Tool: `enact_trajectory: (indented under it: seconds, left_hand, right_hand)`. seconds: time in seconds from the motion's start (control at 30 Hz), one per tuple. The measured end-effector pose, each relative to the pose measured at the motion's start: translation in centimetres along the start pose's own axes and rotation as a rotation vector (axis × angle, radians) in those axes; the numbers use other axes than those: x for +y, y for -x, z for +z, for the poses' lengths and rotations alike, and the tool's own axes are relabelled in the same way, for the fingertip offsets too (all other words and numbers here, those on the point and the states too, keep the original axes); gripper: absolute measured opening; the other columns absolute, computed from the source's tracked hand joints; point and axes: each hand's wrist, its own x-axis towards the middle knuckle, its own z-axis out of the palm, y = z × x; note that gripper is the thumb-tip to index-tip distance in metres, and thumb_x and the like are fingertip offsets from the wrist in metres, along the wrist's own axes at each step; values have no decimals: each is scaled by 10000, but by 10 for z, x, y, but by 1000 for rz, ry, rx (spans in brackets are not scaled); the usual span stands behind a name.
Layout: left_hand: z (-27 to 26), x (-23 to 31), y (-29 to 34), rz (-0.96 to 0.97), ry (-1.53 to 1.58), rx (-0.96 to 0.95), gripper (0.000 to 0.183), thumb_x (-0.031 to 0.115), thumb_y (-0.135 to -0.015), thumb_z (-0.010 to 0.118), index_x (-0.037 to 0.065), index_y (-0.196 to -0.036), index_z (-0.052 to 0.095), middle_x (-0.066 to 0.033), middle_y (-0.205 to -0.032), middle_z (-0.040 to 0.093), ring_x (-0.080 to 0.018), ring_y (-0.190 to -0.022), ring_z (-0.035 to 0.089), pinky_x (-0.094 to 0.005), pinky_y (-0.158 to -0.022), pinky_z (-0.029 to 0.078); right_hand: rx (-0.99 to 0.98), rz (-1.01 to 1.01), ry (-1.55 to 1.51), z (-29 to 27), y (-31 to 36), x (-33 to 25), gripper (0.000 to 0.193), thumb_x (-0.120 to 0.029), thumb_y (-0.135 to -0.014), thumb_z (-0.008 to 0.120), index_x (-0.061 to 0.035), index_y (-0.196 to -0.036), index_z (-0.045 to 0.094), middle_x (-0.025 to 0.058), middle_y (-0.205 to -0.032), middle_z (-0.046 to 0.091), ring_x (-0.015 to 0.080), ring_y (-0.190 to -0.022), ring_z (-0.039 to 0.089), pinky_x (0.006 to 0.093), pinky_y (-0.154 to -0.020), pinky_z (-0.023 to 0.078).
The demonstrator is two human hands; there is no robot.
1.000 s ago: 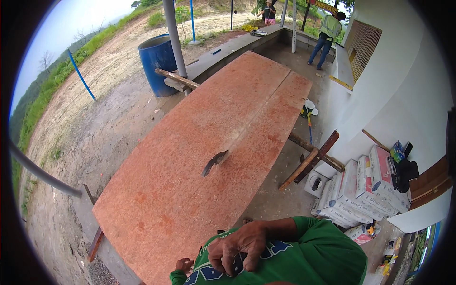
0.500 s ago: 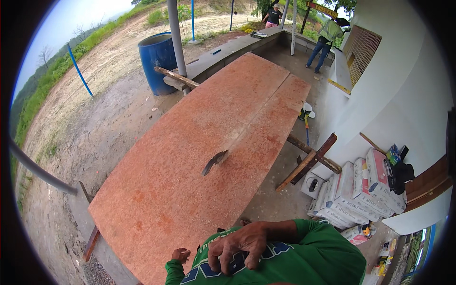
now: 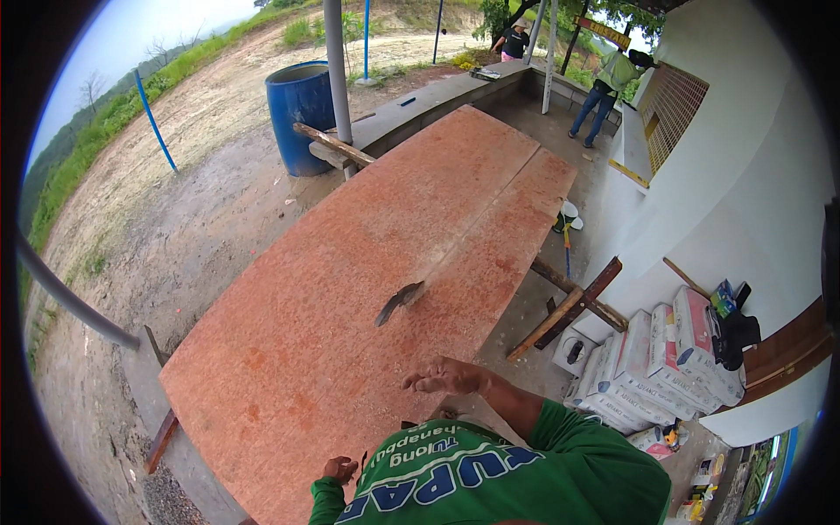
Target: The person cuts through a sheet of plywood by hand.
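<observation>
A large reddish board (image 3: 324, 289) lies tilted across the view in front of me. A straight pale line, like a saw cut, runs down it from the far edge. At the line's near end a dark, curved, handle-like piece (image 3: 399, 304) rests on or in the board; its lower part cannot be made out. My right hand (image 3: 444, 376) hovers near the board's near right edge, empty, fingers loosely bent and apart. Low in the view my left hand (image 3: 339, 470) is by the board's near part, fingers partly bent, apparently holding nothing.
Wooden trestle pieces (image 3: 573, 306) stick out at the board's right. Stacked bags (image 3: 652, 363) stand against the white wall (image 3: 682, 227). A blue barrel (image 3: 300, 118) and grey post (image 3: 337, 70) stand far left. One person (image 3: 605, 87) works at the grilled window; another person (image 3: 512, 39) is farther back.
My right hand has swung away from my green shirt, out over the board's near right edge. My left hand has shifted slightly. The dark piece stays in place on the board.
</observation>
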Motion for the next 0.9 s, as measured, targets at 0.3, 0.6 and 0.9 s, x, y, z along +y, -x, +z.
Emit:
enact_trajectory:
  seconds: [0.3, 0.6, 0.9]
  left_hand:
    - [9, -59, -22, -31, 200, -32, 428, 240, -790, 618, -52, -1087, 519, -128, -776, 654, -214, -590, 621, -330, -500, 511]
    - [4, -86, -76, -145, 356, -197, 445, 219, -786, 635, -33, -1128, 503, -148, -804, 651, -225, -582, 609, -348, -510, 490]
    - [-19, 15, -59, 109, -101, -3, 504, 310, -767, 650, -40, -1111, 532, -157, -780, 653, -195, -629, 633, -305, -562, 508]
  right_hand:
    - [-41, 1081, 744, -39, 141, 266, 376, -329, -840, 417, -181, -1155, 558, 126, -1155, 552, 314, -949, 581, 405, -819, 460]
    - [-48, 826, 936, -15, 157, 280, 438, -459, -785, 496, -123, -1031, 630, 112, -1006, 627, 318, -900, 598, 397, -755, 483]
    - [542, 631, 553, -25, 101, 212, 435, -434, -739, 579, -114, -1027, 643, 118, -937, 651, 271, -858, 620, 332, -779, 462]
